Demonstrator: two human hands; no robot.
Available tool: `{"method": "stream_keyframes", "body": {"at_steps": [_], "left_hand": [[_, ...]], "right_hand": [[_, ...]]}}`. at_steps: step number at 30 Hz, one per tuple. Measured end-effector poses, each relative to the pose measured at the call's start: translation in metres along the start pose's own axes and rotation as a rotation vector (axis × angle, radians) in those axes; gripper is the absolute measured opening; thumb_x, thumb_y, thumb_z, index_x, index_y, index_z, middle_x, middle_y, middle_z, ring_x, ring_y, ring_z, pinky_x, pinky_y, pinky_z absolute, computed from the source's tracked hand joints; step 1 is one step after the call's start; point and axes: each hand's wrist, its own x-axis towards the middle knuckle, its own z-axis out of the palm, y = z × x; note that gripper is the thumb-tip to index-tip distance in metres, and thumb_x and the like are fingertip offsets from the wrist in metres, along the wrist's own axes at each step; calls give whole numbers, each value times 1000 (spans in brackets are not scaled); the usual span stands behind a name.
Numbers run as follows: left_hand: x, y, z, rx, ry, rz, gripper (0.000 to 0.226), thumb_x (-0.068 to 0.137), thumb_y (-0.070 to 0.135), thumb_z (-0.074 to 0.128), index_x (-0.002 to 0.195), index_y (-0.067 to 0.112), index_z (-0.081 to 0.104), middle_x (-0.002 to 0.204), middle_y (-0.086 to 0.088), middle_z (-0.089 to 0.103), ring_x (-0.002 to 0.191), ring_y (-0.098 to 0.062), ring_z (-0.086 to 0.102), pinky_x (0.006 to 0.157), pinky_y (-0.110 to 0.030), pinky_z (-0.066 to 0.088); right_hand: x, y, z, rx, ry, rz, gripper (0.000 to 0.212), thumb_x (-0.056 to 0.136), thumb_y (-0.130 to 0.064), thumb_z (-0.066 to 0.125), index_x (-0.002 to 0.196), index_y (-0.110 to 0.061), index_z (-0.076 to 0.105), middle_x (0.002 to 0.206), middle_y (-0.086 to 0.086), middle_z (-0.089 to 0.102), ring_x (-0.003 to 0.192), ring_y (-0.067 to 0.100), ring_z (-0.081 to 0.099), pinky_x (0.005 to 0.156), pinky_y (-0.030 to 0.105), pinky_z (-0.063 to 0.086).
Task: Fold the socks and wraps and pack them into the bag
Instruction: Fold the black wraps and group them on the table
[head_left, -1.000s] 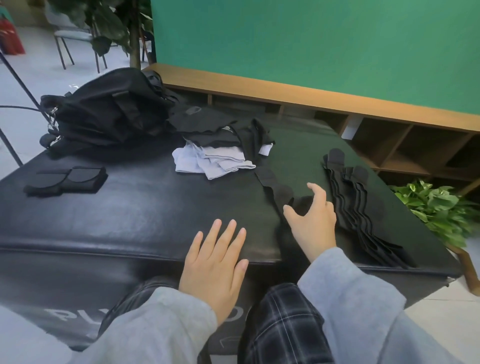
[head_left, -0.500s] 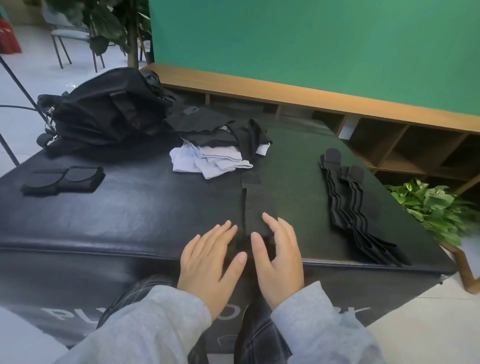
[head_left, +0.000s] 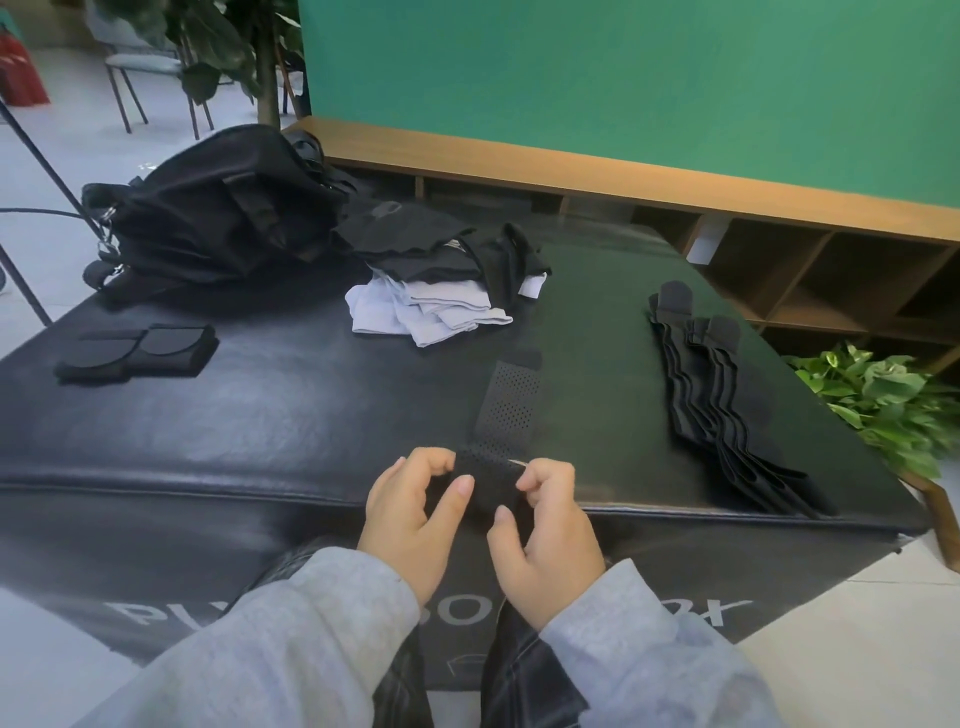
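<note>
At the near edge of the black padded counter (head_left: 260, 415), the left hand (head_left: 410, 512) and right hand (head_left: 545, 535) pinch the rolled near end of a perforated black wrap (head_left: 509, 405). Beyond the wrap lie pale socks (head_left: 415, 312); left of those sits a black bag (head_left: 218, 218); right of the wrap, stacked black wraps (head_left: 717, 405).

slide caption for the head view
Both hands, left hand and right hand, roll a perforated black wrap on the padded table.

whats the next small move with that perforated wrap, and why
Probably keep rolling it away from the body. Both the left hand and right hand pinch the near end of the perforated wrap, which looks turned over on itself, while the rest lies flat on the black mat.
</note>
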Motion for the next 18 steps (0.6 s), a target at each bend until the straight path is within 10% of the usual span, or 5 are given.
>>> {"method": "stream_keyframes", "body": {"at_steps": [8,14,18], "left_hand": [[-3,6,-2,77,16,3,13,91,35,49,77,35,50,83,25,52,113,-33,46,90,-48,41],[-6,13,-3,101,22,24,12,88,32,48,76,31,47,81,14,51,94,-21,48,82,-37,43],[-6,11,-3,92,37,36,11,90,30,47,78,31,46,77,10,51,80,-16,49,74,-36,44]], "right_hand": [[4,12,7,62,-22,58,40,78,-23,49,110,-35,29,107,-5,53,109,18,57,88,21,41],[10,11,4,-23,-39,12,43,82,-26,50,124,-21,48,115,-30,43,115,9,47,105,31,37],[13,19,9,-185,-22,-97,49,84,-33,37,128,-18,55,128,-9,56,129,7,37,108,33,24]]}}
